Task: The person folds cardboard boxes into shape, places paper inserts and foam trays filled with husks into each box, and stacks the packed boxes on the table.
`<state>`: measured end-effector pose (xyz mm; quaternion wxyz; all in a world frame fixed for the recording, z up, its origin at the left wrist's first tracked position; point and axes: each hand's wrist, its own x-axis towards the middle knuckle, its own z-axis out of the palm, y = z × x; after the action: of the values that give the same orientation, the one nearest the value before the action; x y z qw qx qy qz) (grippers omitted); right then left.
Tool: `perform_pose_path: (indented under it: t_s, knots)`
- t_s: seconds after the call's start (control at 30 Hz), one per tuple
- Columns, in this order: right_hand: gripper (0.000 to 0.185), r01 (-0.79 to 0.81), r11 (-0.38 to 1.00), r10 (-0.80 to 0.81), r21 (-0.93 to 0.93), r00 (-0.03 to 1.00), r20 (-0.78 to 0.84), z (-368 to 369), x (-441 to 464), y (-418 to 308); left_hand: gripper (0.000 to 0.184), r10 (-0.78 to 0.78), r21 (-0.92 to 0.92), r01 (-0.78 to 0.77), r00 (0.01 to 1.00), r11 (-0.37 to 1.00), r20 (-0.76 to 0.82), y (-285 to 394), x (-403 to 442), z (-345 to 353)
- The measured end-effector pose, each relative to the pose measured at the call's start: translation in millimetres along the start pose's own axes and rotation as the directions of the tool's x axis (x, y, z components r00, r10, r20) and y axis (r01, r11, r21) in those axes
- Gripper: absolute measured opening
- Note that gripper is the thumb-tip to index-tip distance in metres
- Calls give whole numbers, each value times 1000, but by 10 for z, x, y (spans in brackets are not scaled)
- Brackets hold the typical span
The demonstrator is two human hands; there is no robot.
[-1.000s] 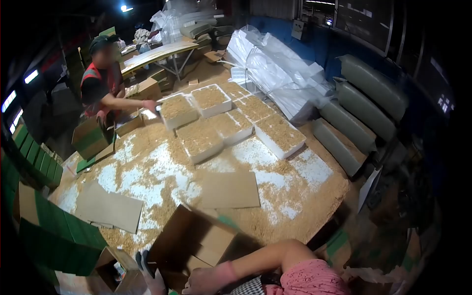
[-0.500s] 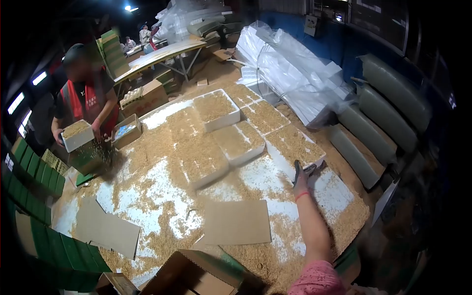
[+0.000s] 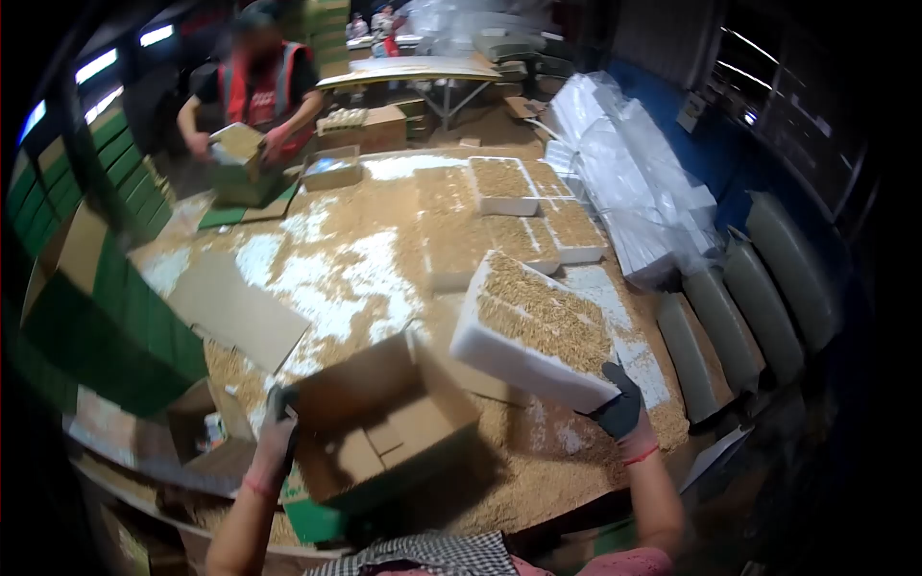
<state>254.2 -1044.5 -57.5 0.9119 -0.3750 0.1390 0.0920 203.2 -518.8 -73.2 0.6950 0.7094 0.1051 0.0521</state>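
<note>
My left hand (image 3: 278, 432), in a dark glove, is closed on the left rim of an open cardboard box (image 3: 384, 437). That box is brown inside and green outside, with loose cardboard strips on its floor. My right hand (image 3: 622, 408), also gloved, grips the near right corner of a white foam box (image 3: 523, 363). The foam box is tilted above the table beside the cardboard box. Tan husks (image 3: 543, 307) fill it to the top, and whatever lies under them is hidden.
More husk-filled foam boxes (image 3: 509, 204) stand on the husk-strewn table (image 3: 355, 274). A flat cardboard sheet (image 3: 240, 307) lies left. Green boxes (image 3: 115, 307) are stacked beyond it. Grey sacks (image 3: 691, 355) line the right side. Across the table, a person (image 3: 264, 91) holds a foam box.
My right hand has lifted the foam box off the table and brought it nearer and left. My left hand has come into view on the cardboard box, which now sits farther onto the table.
</note>
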Motion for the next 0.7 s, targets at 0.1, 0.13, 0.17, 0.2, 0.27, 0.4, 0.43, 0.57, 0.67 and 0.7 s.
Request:
perform_pose_path:
  t_s: [0.1,0.13,0.17,0.2,0.27,0.4,0.43,0.57,0.67,0.7]
  knots:
    - [38,297,561,-122,-772,953,278,459,-346,-114,47,168,214,-187,980,959,105,365,58,131]
    - [38,379,341,-91,-860,924,371,634,-463,-188,50,136,234,-155,986,960,98,529,12,195]
    - [46,457,212,-24,-864,886,462,870,-515,-176,54,220,279,-243,969,929,109,529,42,242]
    - [55,543,86,44,-835,835,548,1107,-565,-164,55,245,287,-276,959,917,140,622,5,313]
    - [75,406,245,187,-881,871,453,1636,-663,32,54,273,285,-315,945,905,179,713,-62,446]
    - [98,323,159,419,-933,833,360,1707,-269,806,49,347,342,-398,916,851,202,683,-173,330]
    - [90,407,64,430,-911,812,393,1683,-134,980,49,198,-37,-195,951,980,237,612,-194,182]
    - [50,530,-544,619,-650,777,114,1908,313,1674,59,126,174,-148,984,974,129,426,-285,-279]
    - [30,775,-631,752,-11,616,235,1906,450,2282,67,93,-21,-91,991,996,99,215,-234,-470]
    - [33,774,-629,761,78,592,264,1928,516,2352,61,101,60,-105,993,993,67,-14,-178,-666]
